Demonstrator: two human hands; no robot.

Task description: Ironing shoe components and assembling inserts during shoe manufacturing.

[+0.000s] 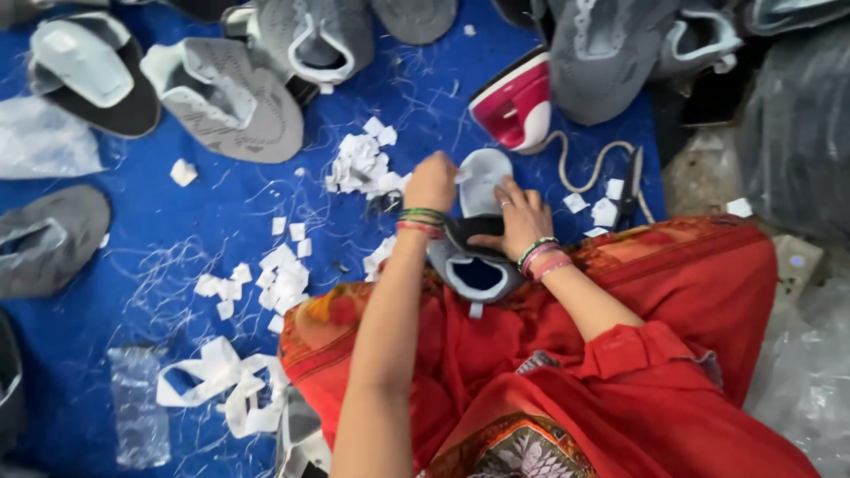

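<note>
Blue mat [177, 265] covers floor, strewn with loose threads; clear plastic sheeting [797, 133] at right edge.

The person wears bright red clothes [620, 372] that are loose and soft, with lots of folds. Near the bottom the red cloth has a patch [522, 451] with orange, black and white shapes on it. A strip with an orange and yellow pattern [673, 237] runs along one edge of the cloth. The arms are bare, with no sleeves showing.

The left hand [431, 181] has a stack of thin bangles [421, 221] at the wrist, green and red. The right hand [522, 217] has bangles [542, 257] too, green, white and pink. There is a small ring [506, 204] on one finger of the right hand.
</note>
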